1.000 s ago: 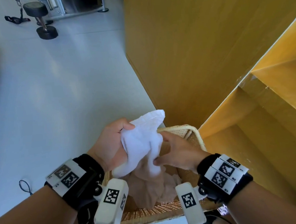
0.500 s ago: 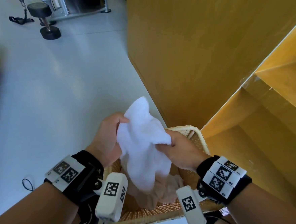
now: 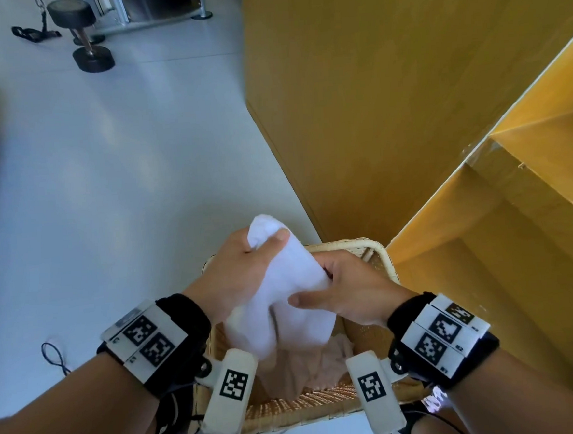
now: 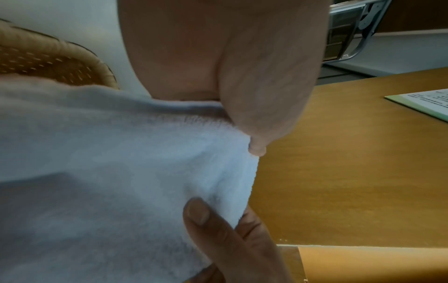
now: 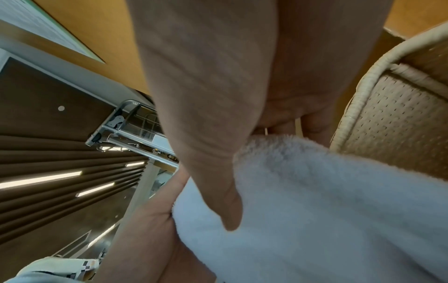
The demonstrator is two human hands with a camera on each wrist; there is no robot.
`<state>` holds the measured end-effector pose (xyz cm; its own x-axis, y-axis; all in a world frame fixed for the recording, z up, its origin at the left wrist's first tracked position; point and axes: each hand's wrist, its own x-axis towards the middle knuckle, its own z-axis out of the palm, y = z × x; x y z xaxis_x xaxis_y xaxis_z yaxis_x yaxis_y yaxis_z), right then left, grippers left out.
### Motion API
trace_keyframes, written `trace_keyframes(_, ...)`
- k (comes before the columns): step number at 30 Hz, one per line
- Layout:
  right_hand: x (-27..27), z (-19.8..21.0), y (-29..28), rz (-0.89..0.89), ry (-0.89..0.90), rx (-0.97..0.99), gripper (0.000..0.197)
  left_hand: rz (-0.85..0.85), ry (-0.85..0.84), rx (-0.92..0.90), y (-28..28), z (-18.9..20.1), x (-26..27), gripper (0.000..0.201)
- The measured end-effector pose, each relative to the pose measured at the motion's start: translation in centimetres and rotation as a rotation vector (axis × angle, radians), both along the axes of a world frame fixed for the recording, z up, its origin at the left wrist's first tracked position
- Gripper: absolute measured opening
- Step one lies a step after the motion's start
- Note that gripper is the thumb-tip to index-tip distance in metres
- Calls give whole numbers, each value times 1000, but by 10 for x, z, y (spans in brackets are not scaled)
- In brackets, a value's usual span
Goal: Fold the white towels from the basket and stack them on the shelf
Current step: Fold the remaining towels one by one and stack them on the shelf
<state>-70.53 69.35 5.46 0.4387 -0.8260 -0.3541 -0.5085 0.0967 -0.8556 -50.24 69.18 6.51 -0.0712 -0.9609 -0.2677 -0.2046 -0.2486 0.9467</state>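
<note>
A bunched white towel [image 3: 284, 298] hangs above the woven basket [image 3: 379, 247], held by both hands. My left hand [image 3: 248, 270] grips its upper end, thumb over the cloth. My right hand [image 3: 344, 290] pinches the towel's right side, thumb on the front. In the left wrist view the white towel [image 4: 109, 172] fills the lower left, with the right hand's thumb [image 4: 201, 216] pressed on it. The right wrist view shows the towel [image 5: 327, 210] under my thumb beside the basket [image 5: 387, 122] wall. More pale cloth [image 3: 309, 367] lies in the basket. The yellow wooden shelf [image 3: 502, 222] stands to the right.
The shelf unit's tall yellow side panel [image 3: 354, 93] rises just beyond the basket. Pale floor [image 3: 105, 161] spreads to the left. A dumbbell [image 3: 86, 37] and a strap lie far back left. A thin black cord [image 3: 56, 358] lies on the floor by my left arm.
The towel has been lifted out of the basket and gathered tighter. My left hand shifted up to its top end, and my right hand moved onto its right side.
</note>
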Motion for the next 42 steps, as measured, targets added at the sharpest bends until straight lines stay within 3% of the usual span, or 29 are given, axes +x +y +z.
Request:
trace_keyframes(3,-7,-1,-2,9,104,-64,9,40,43,-1,-1,2,-2,33)
trace_keyframes(6,-15,0,-2,20,200,-111,16,191,155,27,-8,4,4,31)
trace_keyframes(9,-25,-2,-1,7,312,-108,6,334,184,23,-17,4,14,26)
trace_keyframes(17,-61,-12,7,-3,541,-135,4,482,242,34,-23,-5,34,27)
trace_keyframes(23,-87,-17,9,-116,751,-132,30,559,224,36,-26,-13,46,26)
trace_keyframes(26,-94,-17,11,-203,814,-105,29,577,232,34,-27,-16,48,23)
trace_keyframes(31,-99,-14,9,-320,800,-77,24,644,237,13,-31,-25,49,17)
trace_keyframes(35,-96,-11,4,-381,662,-118,24,613,196,-12,-31,-24,44,18)
trace_keyframes(39,-86,-5,1,-355,498,-195,27,444,66,-84,-23,-17,30,12)
trace_keyframes(42,-74,2,-1,-334,374,-233,25,237,-87,-120,-17,-14,15,29)
